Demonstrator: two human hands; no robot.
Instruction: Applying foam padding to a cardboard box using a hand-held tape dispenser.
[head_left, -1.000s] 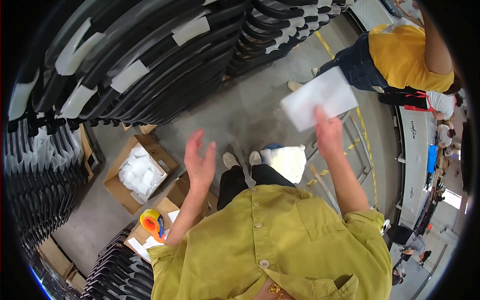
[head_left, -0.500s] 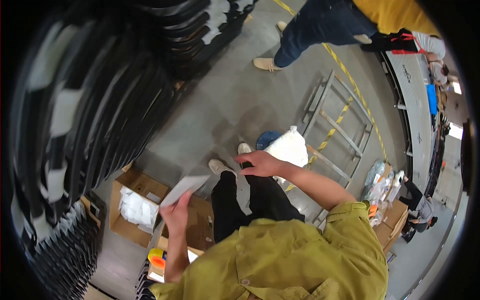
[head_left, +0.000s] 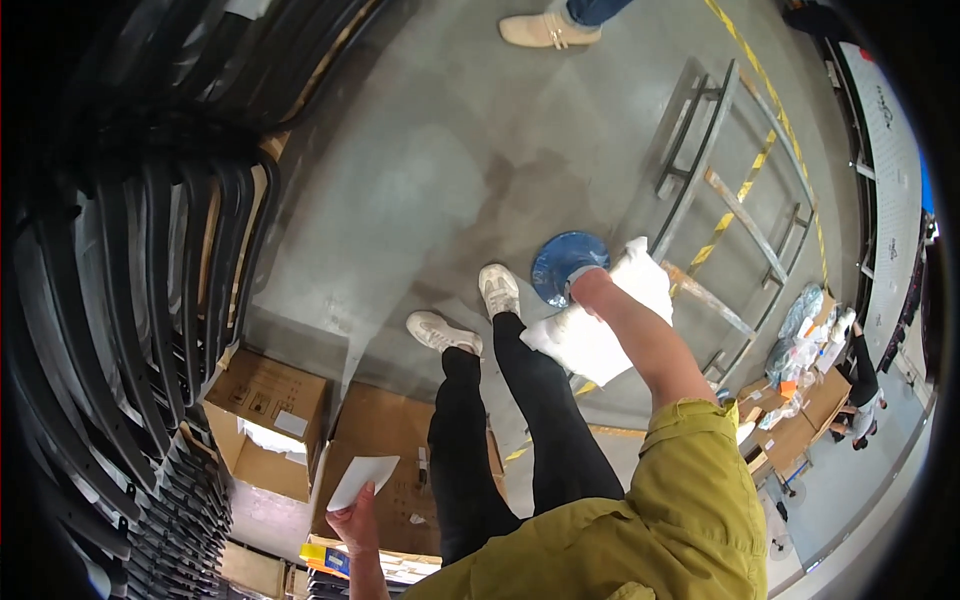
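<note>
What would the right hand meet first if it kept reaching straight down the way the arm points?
The right hand already sits at the white bags. Straight beyond it lies the blue round disc on the floor, probably the first thing met, though depth is unclear.

A small white paper slip (head_left: 362, 480), flat and tilted, is pinched at its lower edge above the cardboard boxes. A crumpled white plastic bag (head_left: 600, 325) hangs beside the blue disc.
</note>
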